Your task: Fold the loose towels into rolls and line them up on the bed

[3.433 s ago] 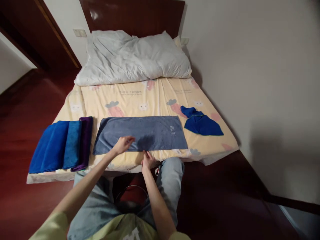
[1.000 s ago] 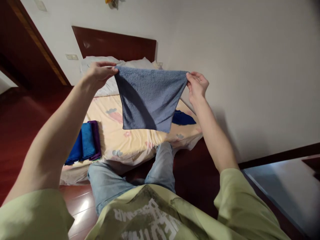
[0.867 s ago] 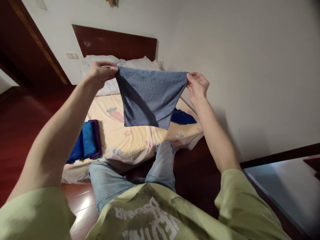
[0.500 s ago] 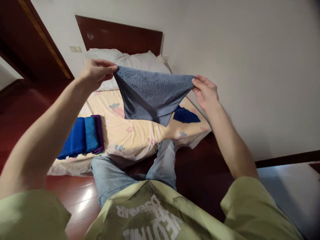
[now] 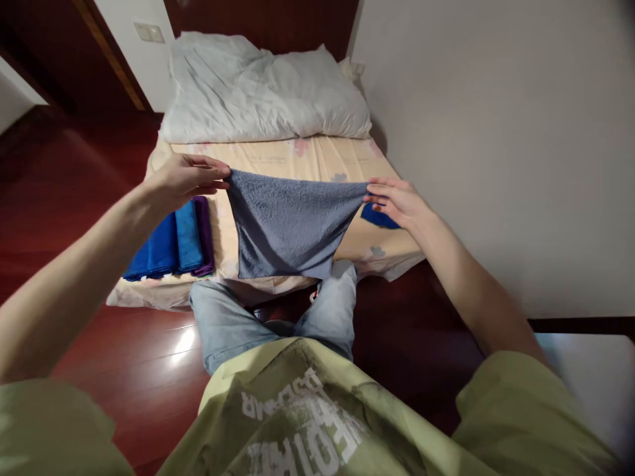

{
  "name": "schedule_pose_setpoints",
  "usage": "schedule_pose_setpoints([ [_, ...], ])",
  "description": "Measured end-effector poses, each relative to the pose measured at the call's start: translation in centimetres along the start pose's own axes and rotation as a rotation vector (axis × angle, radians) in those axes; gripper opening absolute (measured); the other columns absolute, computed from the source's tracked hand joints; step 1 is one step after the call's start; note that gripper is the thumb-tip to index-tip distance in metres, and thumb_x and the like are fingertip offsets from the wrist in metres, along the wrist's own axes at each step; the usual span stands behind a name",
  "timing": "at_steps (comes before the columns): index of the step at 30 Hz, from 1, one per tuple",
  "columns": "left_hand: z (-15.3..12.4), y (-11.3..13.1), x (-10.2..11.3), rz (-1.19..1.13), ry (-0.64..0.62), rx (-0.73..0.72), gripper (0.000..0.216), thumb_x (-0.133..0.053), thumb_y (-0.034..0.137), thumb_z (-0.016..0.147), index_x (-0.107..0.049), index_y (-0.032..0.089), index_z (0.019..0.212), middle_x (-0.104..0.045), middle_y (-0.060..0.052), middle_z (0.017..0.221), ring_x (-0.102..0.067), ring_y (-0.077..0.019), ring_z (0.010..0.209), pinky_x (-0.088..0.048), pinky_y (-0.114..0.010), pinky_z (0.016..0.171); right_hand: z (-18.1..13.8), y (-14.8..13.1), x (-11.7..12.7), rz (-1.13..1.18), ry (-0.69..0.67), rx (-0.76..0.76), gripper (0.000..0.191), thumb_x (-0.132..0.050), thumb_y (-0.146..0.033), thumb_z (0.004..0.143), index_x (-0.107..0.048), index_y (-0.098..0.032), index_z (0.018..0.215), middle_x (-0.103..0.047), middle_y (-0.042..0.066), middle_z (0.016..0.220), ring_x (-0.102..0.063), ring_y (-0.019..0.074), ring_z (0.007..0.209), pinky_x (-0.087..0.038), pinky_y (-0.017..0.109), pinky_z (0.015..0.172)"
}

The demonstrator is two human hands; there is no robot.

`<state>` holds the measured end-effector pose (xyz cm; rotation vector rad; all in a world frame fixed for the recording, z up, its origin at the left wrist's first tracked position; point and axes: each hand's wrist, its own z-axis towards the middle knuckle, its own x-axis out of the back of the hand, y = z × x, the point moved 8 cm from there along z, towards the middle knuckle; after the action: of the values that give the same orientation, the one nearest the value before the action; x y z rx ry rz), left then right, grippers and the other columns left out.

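A grey-blue towel (image 5: 292,225) hangs spread out between my hands, its top edge stretched nearly level above the bed. My left hand (image 5: 191,178) pinches its upper left corner. At the upper right corner, my right hand (image 5: 394,198) has the cloth between thumb and fingers. The towel's lower edge hangs down in front of the bed's near edge, close to my knees. Behind my right hand lies a dark blue cloth (image 5: 380,217), partly hidden by the fingers. Left of the towel, folded blue towels (image 5: 159,248) and a folded purple towel (image 5: 203,235) lie side by side.
The bed (image 5: 223,231) has a yellow patterned sheet. White pillows (image 5: 268,92) rest against the dark headboard (image 5: 262,23). A wall (image 5: 486,165) runs along the right side, and reddish wooden floor (image 5: 133,370) surrounds the bed's left and front.
Both hands have lowered the towel toward me, still gripping its corners. Its bottom edge now hangs straighter. The camera has tilted, so more of the pillows shows.
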<state>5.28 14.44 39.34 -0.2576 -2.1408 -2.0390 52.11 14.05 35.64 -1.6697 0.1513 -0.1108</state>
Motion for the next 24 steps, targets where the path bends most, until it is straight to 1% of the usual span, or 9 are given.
schedule_pose_setpoints([
  [3,2.9,-0.9,-0.2,-0.081,0.029,0.021,0.012,-0.083,0.017,0.079,-0.073,0.014,0.085,-0.071,-0.008,0.091,-0.076,-0.0229,0.092,-0.06,-0.042,0.091,3.2,0.9,-2.5,0.013,0.002,-0.032,0.019,-0.083,-0.012,0.078,-0.068,-0.016,0.089,-0.073,0.005,0.079,-0.075,0.0185,0.073,-0.06,0.03,0.066],
  [5,5.2,-0.4,0.0,-0.119,0.083,-0.006,0.017,-0.086,0.018,0.079,-0.07,0.014,0.083,-0.069,-0.007,0.085,-0.075,-0.0222,0.09,-0.06,-0.043,0.093,5.7,0.3,-4.2,0.018,0.028,0.007,0.02,-0.084,-0.013,0.078,-0.066,-0.016,0.085,-0.072,0.004,0.075,-0.074,0.0174,0.071,-0.061,0.03,0.068],
  [10,10.1,4.6,1.7,-0.193,0.215,-0.245,0.017,-0.079,0.028,0.09,-0.068,0.016,0.091,-0.065,0.001,0.071,-0.066,-0.0132,0.08,-0.057,-0.041,0.101,10.5,-6.0,-7.1,0.149,0.058,0.405,0.028,-0.089,-0.031,0.078,-0.065,-0.019,0.085,-0.069,-0.002,0.076,-0.072,0.0149,0.076,-0.063,0.032,0.075],
  [12,10.7,6.2,2.5,-0.195,0.26,-0.369,0.023,-0.078,0.038,0.089,-0.068,0.019,0.096,-0.068,0.004,0.075,-0.064,-0.0108,0.082,-0.057,-0.037,0.1,11.4,-8.0,-7.2,0.191,0.065,0.532,0.031,-0.091,-0.033,0.077,-0.065,-0.019,0.087,-0.068,-0.002,0.078,-0.072,0.0151,0.083,-0.062,0.031,0.079],
  [14,10.7,6.1,3.0,-0.162,0.313,-0.434,0.032,-0.079,0.047,0.086,-0.068,0.02,0.1,-0.071,0.006,0.082,-0.063,-0.0099,0.085,-0.057,-0.033,0.098,11.9,-8.4,-6.9,0.16,0.083,0.598,0.03,-0.09,-0.033,0.078,-0.066,-0.019,0.088,-0.067,-0.002,0.079,-0.071,0.014,0.085,-0.061,0.03,0.082],
  [16,10.0,3.8,2.9,-0.093,0.348,-0.419,0.041,-0.078,0.053,0.085,-0.069,0.02,0.107,-0.073,0.004,0.09,-0.063,-0.0113,0.09,-0.056,-0.033,0.098,11.6,-6.9,-6.7,0.078,0.098,0.634,0.026,-0.087,-0.032,0.08,-0.067,-0.018,0.09,-0.067,-0.003,0.08,-0.069,0.0117,0.082,-0.059,0.029,0.084],
  [18,8.9,-0.7,1.8,0.023,0.349,-0.321,0.046,-0.075,0.054,0.087,-0.069,0.018,0.115,-0.075,0.001,0.098,-0.065,-0.0153,0.098,-0.054,-0.034,0.1,10.6,-3.1,-6.7,-0.014,0.094,0.621,0.02,-0.084,-0.027,0.082,-0.067,-0.018,0.089,-0.069,-0.002,0.082,-0.067,0.011,0.08,-0.057,0.028,0.086],
  [21,5.4,-10.3,-1.0,0.297,0.316,-0.066,0.036,-0.068,0.045,0.09,-0.071,0.02,0.115,-0.077,-0.002,0.107,-0.068,-0.0222,0.108,-0.053,-0.035,0.099,8.0,6.6,-6.8,-0.107,0.084,0.438,0.016,-0.082,-0.019,0.076,-0.067,-0.019,0.083,-0.071,-0.001,0.081,-0.066,0.0141,0.08,-0.056,0.03,0.089],
  [24,0.5,-20.1,-4.1,0.387,0.264,0.087,0.024,-0.069,0.037,0.083,-0.074,0.021,0.101,-0.078,-0.007,0.092,-0.073,-0.031,0.104,-0.055,-0.04,0.094,4.5,18.6,-6.4,-0.178,0.117,0.176,0.017,-0.081,-0.017,0.069,-0.067,-0.018,0.079,-0.071,0.0,0.076,-0.066,0.0158,0.077,-0.055,0.031,0.087],
])
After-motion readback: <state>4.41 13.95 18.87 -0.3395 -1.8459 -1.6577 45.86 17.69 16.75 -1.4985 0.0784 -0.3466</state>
